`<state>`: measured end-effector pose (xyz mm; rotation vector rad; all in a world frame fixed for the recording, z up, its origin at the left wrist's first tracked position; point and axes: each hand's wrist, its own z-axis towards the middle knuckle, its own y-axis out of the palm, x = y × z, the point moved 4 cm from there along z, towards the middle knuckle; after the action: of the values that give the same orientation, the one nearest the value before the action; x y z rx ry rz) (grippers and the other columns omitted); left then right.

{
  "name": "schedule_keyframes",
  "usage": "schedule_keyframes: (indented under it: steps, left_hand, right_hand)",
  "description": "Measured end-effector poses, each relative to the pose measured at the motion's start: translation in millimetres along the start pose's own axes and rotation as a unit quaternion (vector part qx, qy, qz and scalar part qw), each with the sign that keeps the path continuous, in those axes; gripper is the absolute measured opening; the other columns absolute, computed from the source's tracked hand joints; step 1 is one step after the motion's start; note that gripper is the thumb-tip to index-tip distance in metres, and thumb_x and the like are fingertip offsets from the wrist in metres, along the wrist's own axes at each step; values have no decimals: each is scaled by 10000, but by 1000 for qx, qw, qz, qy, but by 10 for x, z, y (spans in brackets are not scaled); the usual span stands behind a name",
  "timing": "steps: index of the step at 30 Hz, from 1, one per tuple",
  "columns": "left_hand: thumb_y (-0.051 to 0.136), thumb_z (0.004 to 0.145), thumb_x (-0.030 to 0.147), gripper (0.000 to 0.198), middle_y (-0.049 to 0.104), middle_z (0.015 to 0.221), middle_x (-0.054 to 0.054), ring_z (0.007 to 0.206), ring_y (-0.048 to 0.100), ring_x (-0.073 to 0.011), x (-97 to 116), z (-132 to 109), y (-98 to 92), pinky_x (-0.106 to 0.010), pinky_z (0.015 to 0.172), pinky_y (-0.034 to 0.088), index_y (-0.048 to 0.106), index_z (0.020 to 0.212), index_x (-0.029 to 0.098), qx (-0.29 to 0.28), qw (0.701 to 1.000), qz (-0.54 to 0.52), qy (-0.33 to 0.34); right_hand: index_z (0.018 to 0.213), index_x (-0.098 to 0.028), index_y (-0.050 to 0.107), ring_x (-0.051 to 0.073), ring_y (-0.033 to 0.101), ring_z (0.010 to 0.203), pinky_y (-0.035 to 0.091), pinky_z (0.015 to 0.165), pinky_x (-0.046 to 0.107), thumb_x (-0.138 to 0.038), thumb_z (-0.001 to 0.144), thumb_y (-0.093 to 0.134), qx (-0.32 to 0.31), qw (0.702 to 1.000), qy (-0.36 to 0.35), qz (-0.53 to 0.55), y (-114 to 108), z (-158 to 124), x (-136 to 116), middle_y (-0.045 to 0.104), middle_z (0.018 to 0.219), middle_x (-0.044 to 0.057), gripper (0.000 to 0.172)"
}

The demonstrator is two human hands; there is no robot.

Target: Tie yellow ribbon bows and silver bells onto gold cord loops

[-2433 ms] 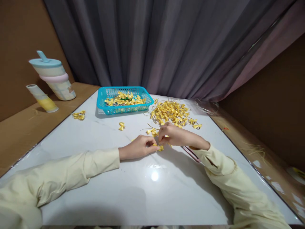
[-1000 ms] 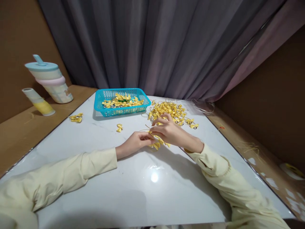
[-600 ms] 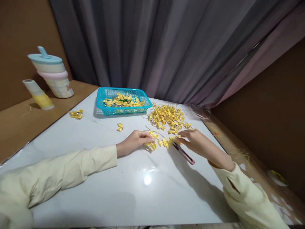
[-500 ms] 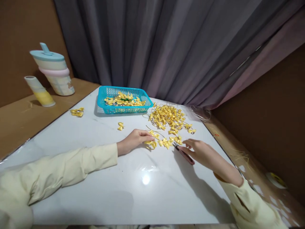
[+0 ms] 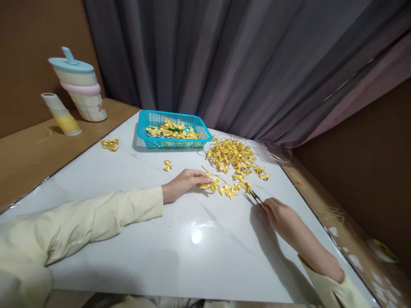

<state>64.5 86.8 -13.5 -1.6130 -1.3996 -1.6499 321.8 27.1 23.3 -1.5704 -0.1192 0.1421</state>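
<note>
Yellow ribbon bows on a cord (image 5: 227, 191) lie in a row on the white table (image 5: 135, 261). My left hand (image 5: 188, 183) pinches the left end of this string of bows. On the right, my right hand (image 5: 275, 209) is closed round small dark-tipped snips (image 5: 256, 197), whose points touch the rightmost bow of the row. Just behind, a heap of yellow bows with silvery beads and cords (image 5: 231, 154) is spread out. A single yellow bow (image 5: 167, 165) lies behind my left hand.
A blue basket (image 5: 175, 144) holding more bows stands at the back. At far left are another bow bunch (image 5: 110, 144), a cup with a lid (image 5: 83, 92) and a yellow-white tube (image 5: 62, 115). A tape roll (image 5: 382, 250) lies right of the table.
My right hand has drawn back a little to the right, and the snips now point at the end bow from its grip. The whole view has shifted slightly.
</note>
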Motion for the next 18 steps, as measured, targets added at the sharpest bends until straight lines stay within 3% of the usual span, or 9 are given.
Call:
schedule_keyframes:
  steps: [3,6,8,10,13,18]
  left_hand:
    - [723,680,239,193,690,896,-90,870,602,-164,3,10,-12,-304,857,437,704,807,95,-8,1000,-27,-3]
    - [731,679,233,191,692,916,-91,910,603,-169,2,31,-33,-301,901,423,700,809,97,-18,998,-61,3]
    - [735,678,236,188,693,924,-94,933,600,-173,1,47,-51,-294,919,416,700,801,98,-21,997,-73,14]
    - [739,676,238,191,694,935,-99,944,598,-176,-3,57,-64,-290,921,416,703,802,100,-23,997,-76,21]
    - [740,680,242,195,691,954,-107,928,601,-177,-12,58,-68,-294,901,429,706,810,102,-19,997,-74,14]
    - [733,684,199,141,691,908,-104,906,602,-164,-10,43,-50,-279,891,426,700,775,95,5,997,-78,1]
  right_hand:
    - [705,-215,453,210,605,602,448,567,311,-323,855,324,-18,988,26,151,-95,-88,166,620,725,111,226]
    - [792,-209,502,199,579,547,435,529,304,-484,859,351,-70,965,44,249,-179,-177,144,631,619,87,321]
    - [818,-198,514,171,533,511,420,515,293,-564,853,352,-77,951,30,297,-248,-196,7,607,582,67,401]
    - [853,-184,511,125,474,471,401,491,274,-600,842,368,-64,933,15,353,-304,-174,-182,608,668,67,440]
    - [861,-172,502,91,408,459,356,453,239,-574,812,467,-68,915,7,398,-310,-87,-494,559,666,32,406]
    - [809,-163,544,82,375,468,295,442,216,-434,759,580,-67,934,-27,349,-232,121,-910,505,593,-11,278]
